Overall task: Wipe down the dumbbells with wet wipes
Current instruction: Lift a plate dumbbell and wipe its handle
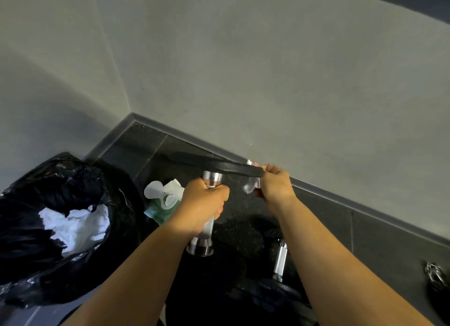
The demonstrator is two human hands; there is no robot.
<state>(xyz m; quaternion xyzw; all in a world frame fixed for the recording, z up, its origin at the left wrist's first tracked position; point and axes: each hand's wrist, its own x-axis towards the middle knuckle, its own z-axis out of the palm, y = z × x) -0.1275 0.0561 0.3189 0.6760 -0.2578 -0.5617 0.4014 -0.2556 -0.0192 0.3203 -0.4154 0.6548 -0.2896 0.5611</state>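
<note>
My left hand [203,201] grips the knurled chrome handle of a dumbbell [202,243] and holds it upright above the floor. Its upper black weight plate [214,164] is seen edge-on, stretching from the left towards my right hand. My right hand [274,183] pinches a crumpled white wet wipe [250,187] against the right rim of that plate. A green and white pack of wet wipes [163,201] lies on the dark floor behind my left hand, its lid flipped open with a wipe sticking out.
A black rubbish bag [48,228] with several used white wipes inside stands open at the left. A second dumbbell [280,260] lies on the black floor below my right forearm. Another chrome piece [433,273] shows at the far right. Grey walls meet in a corner behind.
</note>
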